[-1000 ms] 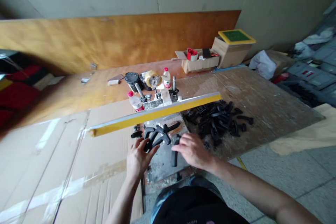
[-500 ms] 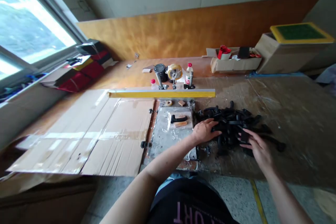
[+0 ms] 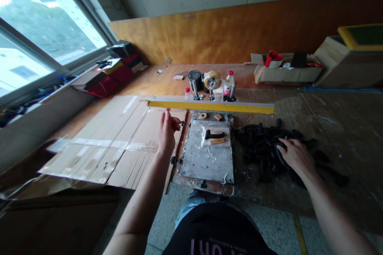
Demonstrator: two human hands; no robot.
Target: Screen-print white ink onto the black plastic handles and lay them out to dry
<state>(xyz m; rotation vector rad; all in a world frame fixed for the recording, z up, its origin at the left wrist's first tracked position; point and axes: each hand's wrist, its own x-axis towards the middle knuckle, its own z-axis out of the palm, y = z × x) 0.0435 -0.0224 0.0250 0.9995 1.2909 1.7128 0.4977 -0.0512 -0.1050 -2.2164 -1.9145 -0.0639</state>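
Observation:
My left hand (image 3: 168,130) is raised over the cardboard, just below the left part of a long yellow bar (image 3: 209,106). Its fingers point up, partly bent, and I see nothing between them. My right hand (image 3: 296,154) lies at a pile of black curved handle-like pieces (image 3: 260,147), its fingers bent around one black curved piece (image 3: 280,154). Between the hands, a metal plate (image 3: 206,163) carries another black curved piece (image 3: 216,134) on a small pale base, beside an orange-brown strip (image 3: 216,141).
Flattened cardboard (image 3: 119,127) covers the left of the bench. Behind the bar stand a black jar (image 3: 194,79), a tape roll (image 3: 213,80) and a red-capped bottle (image 3: 229,83). An open carton (image 3: 278,75) and a larger box (image 3: 338,61) sit at the back right.
My left hand has left the black pile and moved left, up to the yellow bar. My right hand stays at the pile, its fingers over a piece. The view has shifted.

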